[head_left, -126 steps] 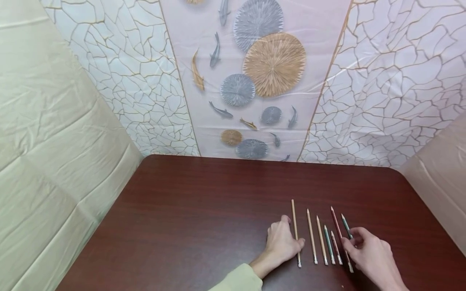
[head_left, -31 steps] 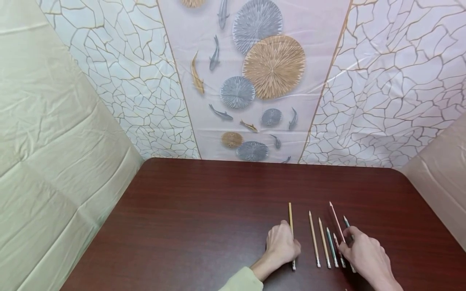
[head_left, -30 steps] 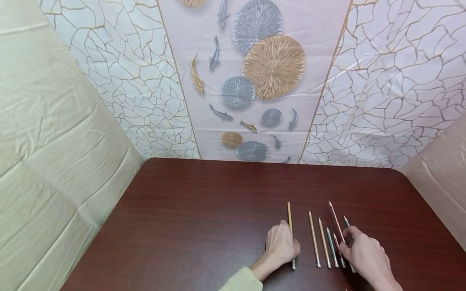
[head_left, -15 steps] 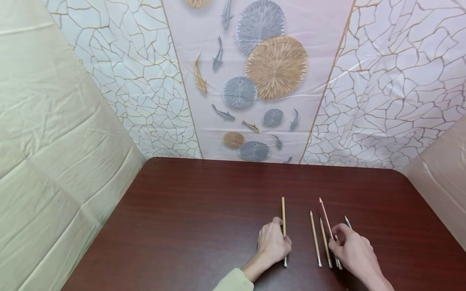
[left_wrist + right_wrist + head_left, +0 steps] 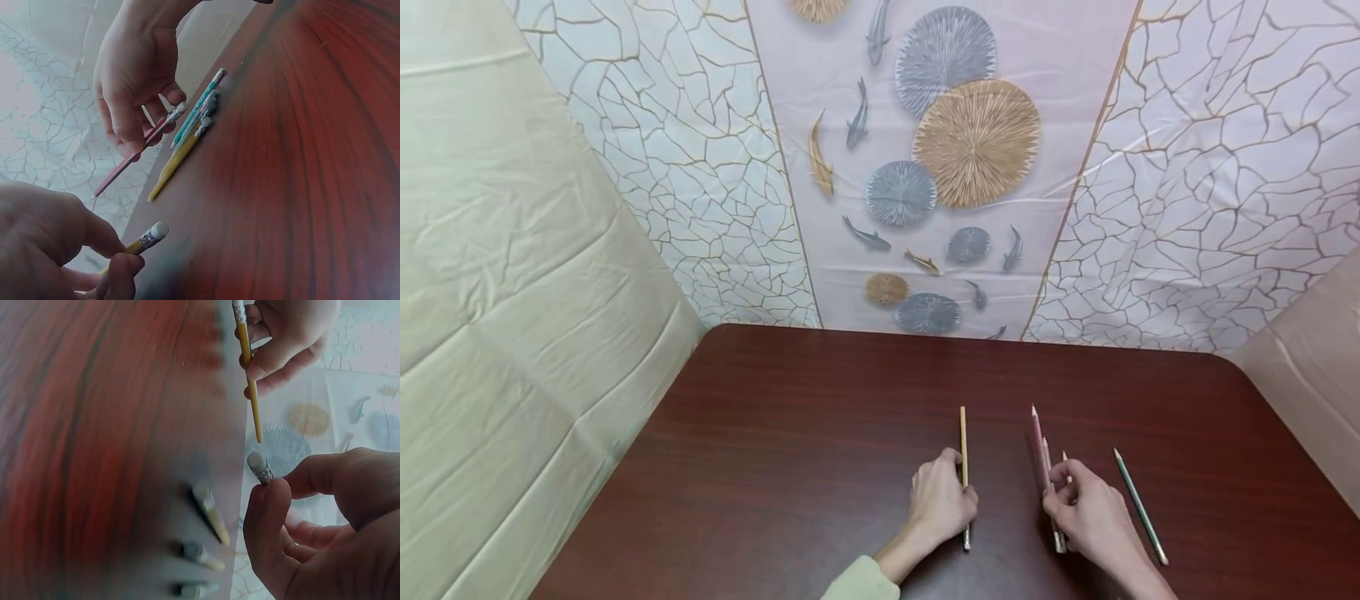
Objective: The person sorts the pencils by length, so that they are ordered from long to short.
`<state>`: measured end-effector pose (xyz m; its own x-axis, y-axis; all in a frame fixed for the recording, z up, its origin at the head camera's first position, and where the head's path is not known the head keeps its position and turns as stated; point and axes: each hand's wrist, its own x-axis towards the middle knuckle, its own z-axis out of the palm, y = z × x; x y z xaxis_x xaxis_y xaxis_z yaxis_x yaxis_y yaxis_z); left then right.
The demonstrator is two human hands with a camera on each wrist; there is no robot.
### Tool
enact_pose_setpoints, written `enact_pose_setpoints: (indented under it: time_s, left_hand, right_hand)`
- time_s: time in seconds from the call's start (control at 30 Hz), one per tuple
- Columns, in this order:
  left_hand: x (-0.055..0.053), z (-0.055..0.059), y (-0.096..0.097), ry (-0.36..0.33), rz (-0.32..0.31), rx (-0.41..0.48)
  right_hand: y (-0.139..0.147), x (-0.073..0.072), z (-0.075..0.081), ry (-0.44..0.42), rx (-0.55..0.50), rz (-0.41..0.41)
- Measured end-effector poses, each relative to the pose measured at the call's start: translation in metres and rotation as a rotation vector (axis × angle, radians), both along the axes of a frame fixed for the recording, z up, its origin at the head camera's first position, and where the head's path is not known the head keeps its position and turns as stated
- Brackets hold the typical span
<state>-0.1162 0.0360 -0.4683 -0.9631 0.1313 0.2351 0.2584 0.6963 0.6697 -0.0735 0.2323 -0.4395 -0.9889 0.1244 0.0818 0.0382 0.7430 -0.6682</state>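
My left hand pinches a yellow pencil with a flat, unsharpened far end; its white eraser points toward me. To the right, my right hand holds a dark pink pencil between thumb and fingers, tip pointing away. In the left wrist view the pink pencil is raised off the table, over the row of lying pencils. Two sharpened yellow pencils lie beneath it, partly hidden by the right hand in the head view. In the right wrist view, only the held pencil's eraser end shows past the fingertips.
A teal pencil lies apart, right of the right hand. Several lying pencils show their eraser ends in the right wrist view. The dark red-brown table ends at a patterned cloth wall, with plain cloth at both sides.
My right hand has carried the pink pencil leftward over the other pencils, uncovering the teal one. My left hand has shifted left with the yellow pencil.
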Motion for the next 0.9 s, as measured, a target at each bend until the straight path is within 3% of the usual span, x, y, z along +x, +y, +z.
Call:
enact_pose_setpoints:
  time_s: [0.37, 0.9]
  left_hand:
    - [0.0, -0.002, -0.026, -0.012, 0.018, -0.003]
    - [0.0, 0.001, -0.071, -0.006, 0.053, -0.025]
  right_hand:
    - [-0.028, -0.004, -0.002, -0.081, -0.112, 0.012]
    - [-0.061, -0.011, -0.007, -0.071, -0.189, 0.046]
